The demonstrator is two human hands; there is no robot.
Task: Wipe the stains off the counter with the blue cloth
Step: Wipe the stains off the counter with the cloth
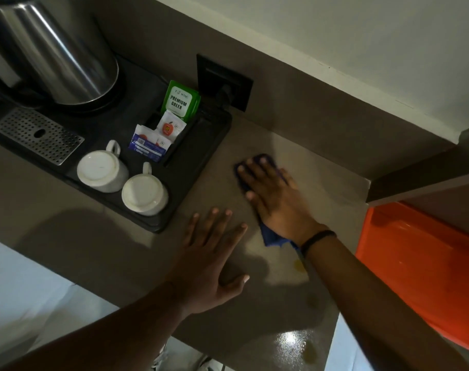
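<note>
Blue cloth lies flat on the grey-brown counter, pinned under the right hand; cloth edges show past the fingertips and by the wrist. Right hand fingers spread and pressed flat on the cloth, not curled around it. One black band on the right wrist. Left hand lies palm down on bare counter just beside the right, fingers open and splayed, holding nothing, not touching the cloth.

Stains: one yellowish spot near the right wrist, one more yellowish spot near the front edge beside a wet glare patch.

One black tray sits left of the hands, on the counter. On it: two white cups upside down, side by side; one steel kettle at the back; one perforated metal drip plate; one green tea packet upright in a slot, packets behind it hard to count; about three white and blue sachets in front of it.

One black wall socket behind the tray, something plugged in. One orange object at right, below counter level.
</note>
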